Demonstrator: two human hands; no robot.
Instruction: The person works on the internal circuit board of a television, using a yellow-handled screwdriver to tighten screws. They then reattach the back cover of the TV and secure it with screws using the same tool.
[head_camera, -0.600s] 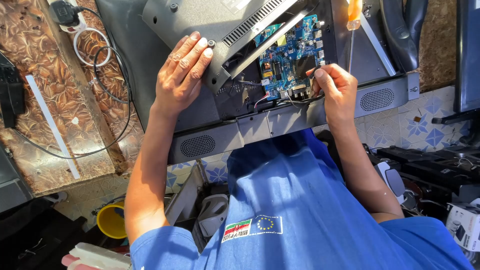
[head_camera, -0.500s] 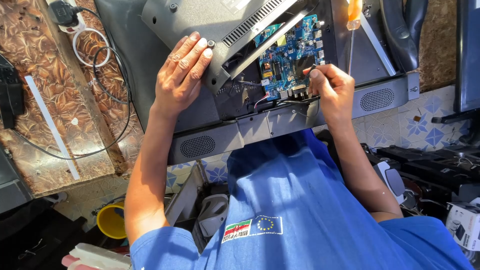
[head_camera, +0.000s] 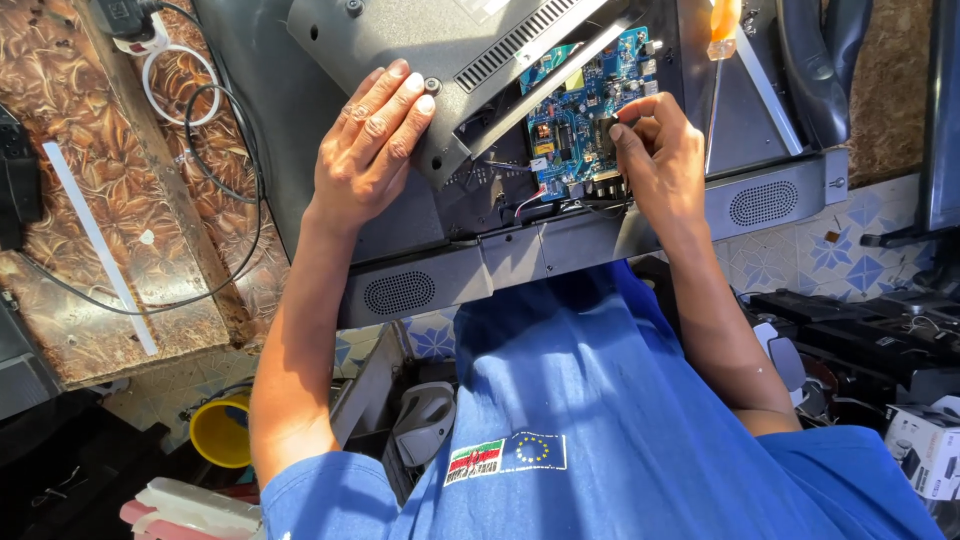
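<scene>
The grey back cover (head_camera: 440, 60) is held up by the flat, open left hand (head_camera: 368, 150). Over the blue circuit board (head_camera: 585, 110), a small dark part is pinched by the right hand (head_camera: 660, 160). If the cover slipped, the thin wires (head_camera: 530, 195) might be crushed.

Packages, labels and screens in view

A white cardboard box (head_camera: 925, 450) with a dark product picture on its side sits at the lower right edge, beside black equipment. A rectangular patch (head_camera: 506, 457) is sewn on the blue shirt at lower centre: its left half is striped green, white and red, its right half is dark blue with a ring of yellow stars. A flat-panel screen unit lies back-up across the top centre; its dark grey rear cover (head_camera: 440, 45) is visible, the display face is hidden. A dark panel edge (head_camera: 943, 115) stands at the right border; whether it is a screen cannot be told.
</scene>
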